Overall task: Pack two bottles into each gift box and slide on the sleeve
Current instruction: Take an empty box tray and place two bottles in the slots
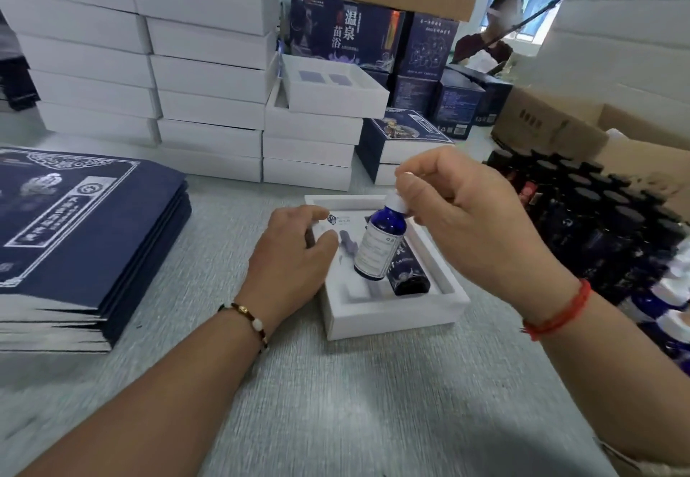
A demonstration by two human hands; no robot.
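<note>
A white gift box (pixel 392 321) with a foam insert lies open on the table in front of me. A dark bottle (pixel 409 278) lies in its right slot. My right hand (pixel 470 215) pinches the white cap of a blue glass bottle (pixel 379 245) with a white label, holding it tilted over the box's left slot. My left hand (pixel 295 256) rests on the box's left edge, fingers curled over the insert. A stack of flat navy printed sleeves (pixel 74 230) lies at the left.
Tall stacks of white boxes (pixel 157 65) rise behind, one open box (pixel 332 92) on top of a lower stack. Several dark bottles (pixel 597 222) stand at the right, beside brown cartons (pixel 552 129). Navy printed cartons (pixel 347 32) and another person sit at the back.
</note>
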